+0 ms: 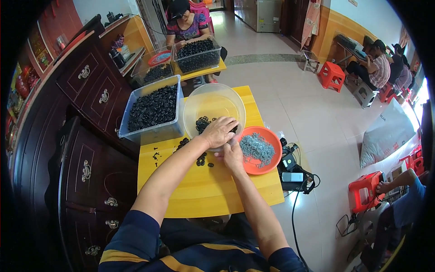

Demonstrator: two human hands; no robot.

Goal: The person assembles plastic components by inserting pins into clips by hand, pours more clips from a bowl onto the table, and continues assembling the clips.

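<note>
L hand (pixel 219 132) palm-down over near R side of round clear plastic bowl (pixel 235 103), fingers bent down inside; can't tell if gripping. R hand (pixel 233 157) just below it at the near rim, fingers partly curled, pointing L; what it grips, if anything, is hidden. Small black rings (pixel 202 123), glossy, oval-ish, w/ open centres, lie in bowl beside L hand; more loose rings on yellow table (pixel 195 195), L of R hand. Orange basin (pixel 258 171) just R of bowl, w/ tangled heap of thin grey-blue pcs (pixel 257 146). Blue-tinted plastic bin (pixel 152 135) to L, heaped w/ similar black pcs. Beyond, seated person (pixel 190 28) behind another clear bin (pixel 197 66) of black pcs. Far R, white sack (pixel 389 133) on floor, printed lettering on front, partly legible.
</note>
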